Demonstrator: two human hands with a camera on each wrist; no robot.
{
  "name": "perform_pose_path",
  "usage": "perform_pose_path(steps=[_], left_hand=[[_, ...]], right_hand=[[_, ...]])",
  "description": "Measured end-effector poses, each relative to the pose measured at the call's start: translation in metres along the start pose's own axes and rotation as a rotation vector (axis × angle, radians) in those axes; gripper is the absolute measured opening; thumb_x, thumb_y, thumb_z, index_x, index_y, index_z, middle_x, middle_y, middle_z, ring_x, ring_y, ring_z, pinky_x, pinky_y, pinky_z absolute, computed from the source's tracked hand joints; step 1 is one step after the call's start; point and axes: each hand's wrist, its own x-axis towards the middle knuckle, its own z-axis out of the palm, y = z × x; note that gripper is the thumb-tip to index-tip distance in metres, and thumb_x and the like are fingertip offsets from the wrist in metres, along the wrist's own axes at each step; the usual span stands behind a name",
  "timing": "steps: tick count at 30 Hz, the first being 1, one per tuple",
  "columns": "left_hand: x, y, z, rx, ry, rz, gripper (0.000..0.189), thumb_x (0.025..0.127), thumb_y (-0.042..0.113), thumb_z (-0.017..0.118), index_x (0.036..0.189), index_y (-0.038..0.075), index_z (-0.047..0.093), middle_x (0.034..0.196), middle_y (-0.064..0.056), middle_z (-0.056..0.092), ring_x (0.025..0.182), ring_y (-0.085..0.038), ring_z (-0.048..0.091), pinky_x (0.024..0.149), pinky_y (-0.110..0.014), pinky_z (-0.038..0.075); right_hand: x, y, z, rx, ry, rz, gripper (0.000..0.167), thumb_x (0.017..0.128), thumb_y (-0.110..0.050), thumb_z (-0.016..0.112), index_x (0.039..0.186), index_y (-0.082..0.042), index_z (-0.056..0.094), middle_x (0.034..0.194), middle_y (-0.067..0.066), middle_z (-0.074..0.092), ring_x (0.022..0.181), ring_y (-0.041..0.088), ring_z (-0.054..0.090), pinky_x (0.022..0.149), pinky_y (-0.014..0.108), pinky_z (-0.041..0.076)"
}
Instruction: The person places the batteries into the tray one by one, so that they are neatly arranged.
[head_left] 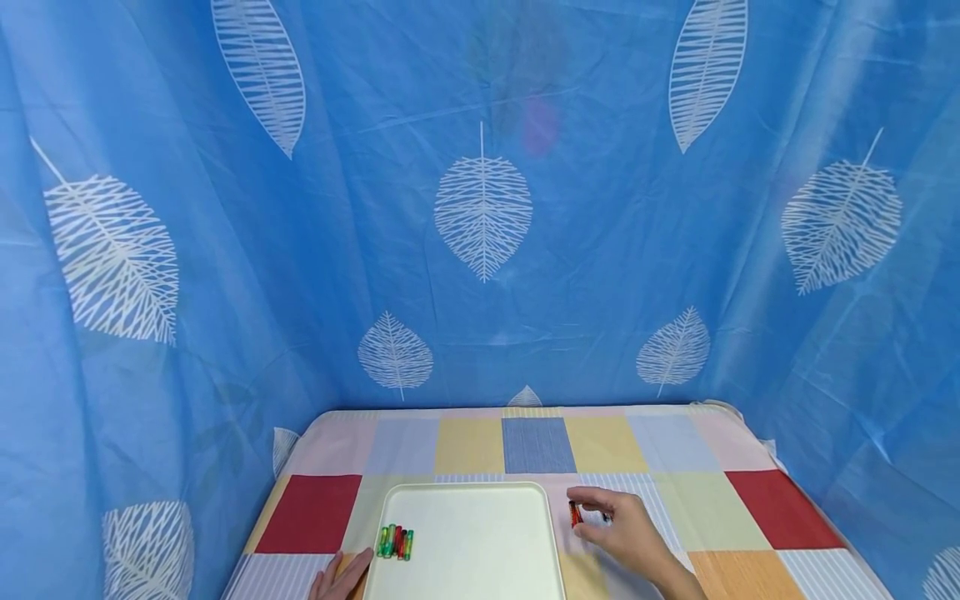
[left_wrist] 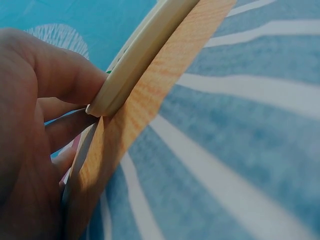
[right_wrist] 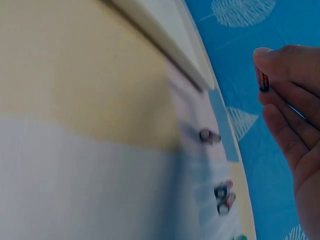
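Note:
My right hand (head_left: 626, 529) pinches a small red and black battery (right_wrist: 262, 80) between thumb and fingertips, just past the tray's right edge. The cream tray (head_left: 468, 575) lies in front of me. On its left side several green and red batteries (head_left: 395, 542) are lined up in a row. At the tray's left rim, my left hand (head_left: 339, 577) rests with the thumb touching the edge and the other fingers stretched out alongside it. In the right wrist view, several more batteries (right_wrist: 225, 192) lie on the cloth to the right of the tray, blurred.
A patchwork tablecloth (head_left: 536, 446) in coloured squares covers the table. Blue curtains (head_left: 480, 333) with white leaf prints close off the back and both sides. The tray's raised rim (head_left: 555, 542) runs between the right hand and the lined-up batteries.

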Motion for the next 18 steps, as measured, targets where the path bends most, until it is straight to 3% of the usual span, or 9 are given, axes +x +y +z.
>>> perform_pose_path(steps=[10, 16, 18], left_hand=[[-0.002, -0.003, 0.002, 0.023, 0.028, 0.026, 0.099, 0.086, 0.048, 0.088, 0.161, -0.002, 0.047, 0.160, -0.028, 0.055, 0.152, -0.069, 0.019, 0.119, -0.089, 0.005], [-0.002, -0.001, 0.002, 0.037, 0.036, 0.029, 0.098, 0.086, 0.048, 0.088, 0.161, -0.002, 0.047, 0.160, -0.027, 0.056, 0.153, -0.068, 0.021, 0.119, -0.088, 0.006], [-0.002, 0.001, 0.002, 0.033, 0.029, 0.025, 0.099, 0.086, 0.049, 0.087, 0.161, -0.001, 0.046, 0.160, -0.027, 0.056, 0.153, -0.068, 0.021, 0.119, -0.088, 0.006]], right_hand=[[0.020, -0.022, 0.033, 0.005, -0.044, 0.059, 0.042, 0.089, -0.009, 0.090, 0.130, -0.003, 0.079, 0.126, 0.008, 0.082, 0.111, 0.030, 0.080, 0.095, 0.045, 0.067], [0.028, -0.031, 0.057, 0.085, -0.064, -0.029, 0.040, 0.089, -0.006, 0.090, 0.127, -0.001, 0.079, 0.123, 0.016, 0.082, 0.111, 0.024, 0.080, 0.097, 0.036, 0.067], [0.032, -0.034, 0.065, 0.114, -0.076, -0.052, 0.040, 0.090, -0.007, 0.090, 0.127, -0.001, 0.079, 0.124, 0.018, 0.081, 0.112, 0.022, 0.080, 0.097, 0.038, 0.067]])
